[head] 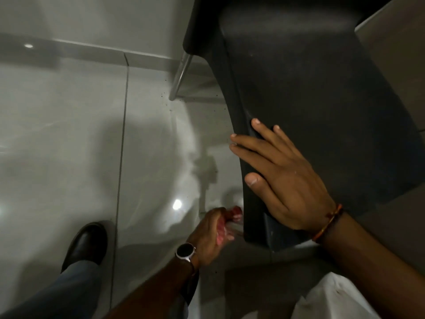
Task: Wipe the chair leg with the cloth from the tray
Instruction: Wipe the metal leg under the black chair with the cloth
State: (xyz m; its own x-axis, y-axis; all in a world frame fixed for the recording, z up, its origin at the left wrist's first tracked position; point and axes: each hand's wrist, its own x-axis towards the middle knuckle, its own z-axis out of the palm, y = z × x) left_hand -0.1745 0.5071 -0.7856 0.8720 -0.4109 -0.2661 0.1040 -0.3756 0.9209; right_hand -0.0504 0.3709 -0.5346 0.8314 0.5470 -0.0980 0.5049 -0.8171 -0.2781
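Observation:
A black chair point(322, 88) fills the upper right, seen from above. My right hand point(280, 180) lies flat on its seat near the left edge, fingers spread, holding nothing. Lower down, my left hand point(209, 233) is closed around a red cloth point(234, 214) and presses it against a near chair leg point(234, 226), which is mostly hidden under the seat and the hand. A second, metal chair leg point(180, 77) slants down to the floor at the far side of the seat.
The floor is glossy grey tile point(69, 146) with a skirting board along the far wall. My black shoe point(87, 242) stands at the lower left. Small dark specks lie on the floor near the far leg. White fabric point(333, 300) shows at the bottom right.

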